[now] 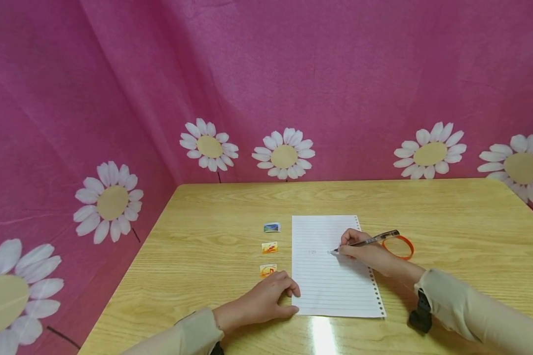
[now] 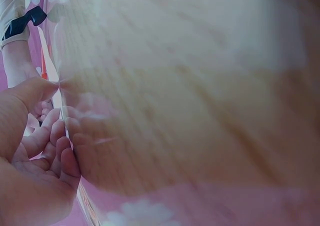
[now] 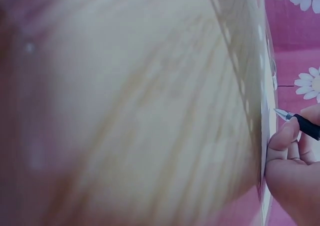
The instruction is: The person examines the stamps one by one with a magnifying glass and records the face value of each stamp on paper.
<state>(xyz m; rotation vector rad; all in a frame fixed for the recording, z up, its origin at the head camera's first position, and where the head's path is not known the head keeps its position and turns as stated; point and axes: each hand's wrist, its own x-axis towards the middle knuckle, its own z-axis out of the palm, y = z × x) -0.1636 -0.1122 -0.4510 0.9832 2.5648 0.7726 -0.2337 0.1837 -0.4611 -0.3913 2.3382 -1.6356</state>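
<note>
A sheet of lined paper [image 1: 328,286] with a row of holes down its right side lies on the table. My right hand [image 1: 360,250] grips a pen [image 1: 377,238], its tip at the handwriting in the upper part of the sheet; small figures like "1 20" stand to the left. In the right wrist view the pen's pointed metal tip [image 3: 283,114] shows beyond the fingers. My left hand [image 1: 271,298] rests at the sheet's lower left edge, thumb and fingers loosely bent and touching it. Three small stamp-like pictures lie left of the sheet: a blue-green one [image 1: 272,227], a yellow one [image 1: 269,247] and an orange-yellow one [image 1: 268,269].
An orange-red ring [image 1: 412,250] lies on the wooden table [image 1: 195,236] right of the paper, partly behind the right hand. A pink curtain [image 1: 337,74] with white daisies hangs behind the table and along its left side.
</note>
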